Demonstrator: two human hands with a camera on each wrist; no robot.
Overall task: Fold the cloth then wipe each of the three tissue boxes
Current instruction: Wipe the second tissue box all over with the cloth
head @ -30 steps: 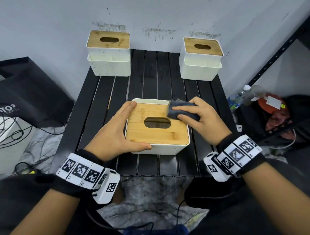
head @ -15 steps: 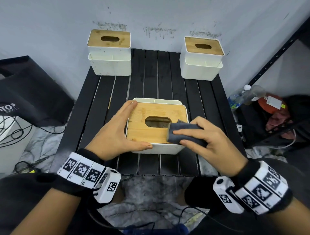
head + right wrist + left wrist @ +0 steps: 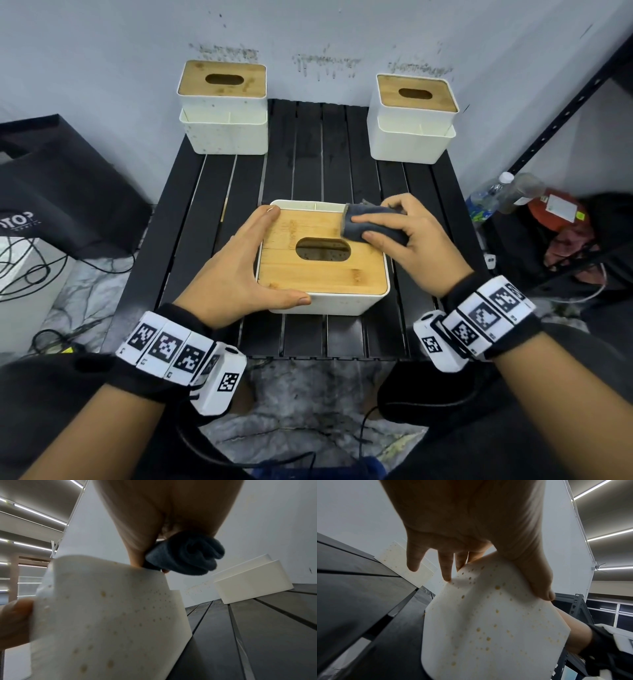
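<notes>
The right hand [image 3: 416, 246] covered most of the folded cloth [image 3: 363, 228]. The near tissue box [image 3: 322, 305] hid the left hand [image 3: 236, 274] fingertips in the wrist view; its lower wall ran off-frame.

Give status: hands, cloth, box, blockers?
Left hand open, bracing near tissue box at its left side. Right hand grips folded cloth, pressed on bamboo lid, far-right corner. Nothing in the way.

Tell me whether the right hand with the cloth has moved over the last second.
Yes. The right hand swept the cloth toward the near right corner of the near tissue box lid, then returned to the far right corner.
</notes>
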